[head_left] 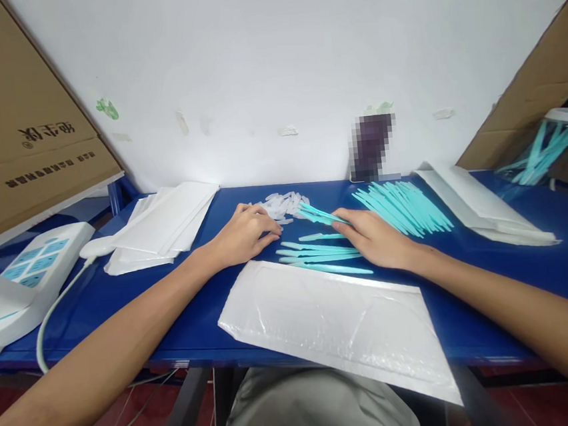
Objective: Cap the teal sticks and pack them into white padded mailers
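Overhanging the near edge: white glossy padded envelope (331, 315), flat, nearer the body than both sets of fingers, low corner past the blue tabletop (191, 342).
Power strip: white plastic, blue socket panels (42, 260), well left of the left fingers.
Loose row: several slim teal plastic sticks (326, 258), between envelope and fingertips, some ends by the right hand.
Right hand (379, 238): thumb and fingers narrowed on a small bunch of teal sticks (320, 214), tips pointing left.
Left hand (250, 235): palm down, fingers bent, thumb near forefinger; cannot tell whether anything is pinched.
Clear bits: heap of small translucent whitish plastic pieces (283, 205), just beyond the left fingertips, near the bunch's tips.
Teal pile: dense, fanned heap of teal sticks (404, 208), beyond and right of the right fingers.
White stacks: flat white envelopes (164, 218) left of the left fingers; folded white packaging (487, 203) right of the teal pile.
Backdrop: white wall (269, 54), beyond all fingers.
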The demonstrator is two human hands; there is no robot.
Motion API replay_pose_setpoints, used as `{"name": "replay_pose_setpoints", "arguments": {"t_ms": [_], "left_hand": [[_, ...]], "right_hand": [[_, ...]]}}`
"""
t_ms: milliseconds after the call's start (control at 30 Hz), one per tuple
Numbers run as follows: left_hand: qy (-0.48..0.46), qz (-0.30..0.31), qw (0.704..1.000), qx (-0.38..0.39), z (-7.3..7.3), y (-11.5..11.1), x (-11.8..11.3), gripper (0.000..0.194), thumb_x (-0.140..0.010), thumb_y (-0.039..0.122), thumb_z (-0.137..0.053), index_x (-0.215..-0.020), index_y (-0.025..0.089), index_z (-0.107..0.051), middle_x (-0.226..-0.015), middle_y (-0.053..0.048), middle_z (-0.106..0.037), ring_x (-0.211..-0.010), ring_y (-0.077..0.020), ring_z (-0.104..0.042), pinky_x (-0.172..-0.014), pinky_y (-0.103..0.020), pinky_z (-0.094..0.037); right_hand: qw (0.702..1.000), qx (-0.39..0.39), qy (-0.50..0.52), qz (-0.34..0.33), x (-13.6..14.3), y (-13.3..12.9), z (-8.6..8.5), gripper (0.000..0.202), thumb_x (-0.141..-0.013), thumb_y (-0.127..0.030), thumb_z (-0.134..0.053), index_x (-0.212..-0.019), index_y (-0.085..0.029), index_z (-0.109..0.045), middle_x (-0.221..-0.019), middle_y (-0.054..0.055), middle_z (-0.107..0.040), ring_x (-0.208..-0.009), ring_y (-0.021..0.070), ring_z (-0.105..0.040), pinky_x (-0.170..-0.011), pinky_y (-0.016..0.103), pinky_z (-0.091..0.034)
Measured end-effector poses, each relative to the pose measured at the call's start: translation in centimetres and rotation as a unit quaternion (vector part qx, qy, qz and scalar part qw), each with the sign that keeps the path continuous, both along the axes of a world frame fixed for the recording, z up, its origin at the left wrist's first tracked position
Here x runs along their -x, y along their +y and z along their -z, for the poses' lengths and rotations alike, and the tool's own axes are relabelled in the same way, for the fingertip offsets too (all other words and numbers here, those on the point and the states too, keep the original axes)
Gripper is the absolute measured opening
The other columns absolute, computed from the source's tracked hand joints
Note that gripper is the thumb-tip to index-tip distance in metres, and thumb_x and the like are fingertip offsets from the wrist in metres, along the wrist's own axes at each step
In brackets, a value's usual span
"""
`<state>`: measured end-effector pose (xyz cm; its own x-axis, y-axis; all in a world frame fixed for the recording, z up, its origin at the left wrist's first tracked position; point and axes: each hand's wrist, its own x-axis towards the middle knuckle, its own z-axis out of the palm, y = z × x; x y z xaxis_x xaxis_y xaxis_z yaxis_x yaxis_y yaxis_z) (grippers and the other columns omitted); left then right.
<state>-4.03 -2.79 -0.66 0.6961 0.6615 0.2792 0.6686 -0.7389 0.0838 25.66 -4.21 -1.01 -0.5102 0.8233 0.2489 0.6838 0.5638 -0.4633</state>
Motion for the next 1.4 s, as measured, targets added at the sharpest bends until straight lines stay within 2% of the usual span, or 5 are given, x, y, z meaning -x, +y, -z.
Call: {"name": "replay_pose_setpoints", "arguments": {"t_ms": [267, 533, 900, 1067, 1400], "left_hand": [[-0.021, -0.067, 0.996, 0.056, 0.4, -0.2, -0.1, 0.035, -0.099, 0.027, -0.05, -0.129, 0.02, -0.067, -0.105, -0.01, -0.072, -0.102, -0.0264, -0.056, -0.094, -0.043, -0.037], [0.006, -0.058, 0.998, 0.017, 0.7, -0.4, -0.2, 0.037, -0.101, 0.021, -0.046, -0.133, 0.016, -0.064, -0.103, -0.012, -0.069, -0.097, -0.0255, -0.06, -0.086, -0.038, -0.043], [-0.245, 0.007, 0.958, -0.152, 0.7, -0.3, -0.2, 0.026, -0.1, 0.015, -0.052, -0.118, 0.018, -0.07, -0.098, -0.006, -0.063, -0.072, -0.0115, -0.061, -0.066, -0.027, -0.054], [-0.283, 0.026, 0.944, -0.17, 0.5, -0.7, -0.7, 0.029, -0.099, 0.011, -0.052, -0.12, 0.021, -0.07, -0.103, -0.006, -0.061, -0.08, -0.0128, -0.065, -0.072, -0.031, -0.058], [-0.448, -0.02, 0.893, -0.028, -0.1, -2.0, -1.9, 0.02, -0.087, 0.033, -0.077, -0.098, 0.017, -0.078, -0.093, -0.006, -0.073, -0.077, -0.0131, -0.071, -0.071, -0.024, -0.062]], "right_hand": [[0.999, -0.017, 0.033, 0.003, 0.2, 0.1, -0.1, 0.037, -0.104, -0.042, -0.037, -0.088, -0.021, -0.062, -0.084, 0.006, -0.062, -0.083, 0.0229, -0.059, -0.077, 0.036, -0.04], [0.999, -0.017, 0.04, 0.023, 0.4, 0.1, 0.1, 0.038, -0.103, -0.042, -0.036, -0.074, -0.022, -0.05, -0.074, 0.003, -0.056, -0.073, 0.0201, -0.054, -0.071, 0.033, -0.036], [0.999, -0.016, 0.008, 0.037, 0.2, -0.2, 0.2, 0.033, -0.105, -0.044, -0.032, -0.08, -0.025, -0.04, -0.069, -0.001, -0.049, -0.065, 0.0187, -0.048, -0.065, 0.032, -0.03], [0.999, -0.017, -0.011, 0.048, 0.2, -0.6, 0.1, 0.034, -0.106, -0.045, -0.029, -0.082, -0.024, -0.042, -0.066, -0.001, -0.05, -0.063, 0.0182, -0.05, -0.063, 0.032, -0.03], [0.997, -0.05, -0.061, 0.011, 0.2, -1.0, -0.4, 0.039, -0.107, -0.044, -0.026, -0.127, -0.023, -0.052, -0.066, -0.002, -0.053, -0.061, 0.0195, -0.052, -0.06, 0.031, -0.031]]}}
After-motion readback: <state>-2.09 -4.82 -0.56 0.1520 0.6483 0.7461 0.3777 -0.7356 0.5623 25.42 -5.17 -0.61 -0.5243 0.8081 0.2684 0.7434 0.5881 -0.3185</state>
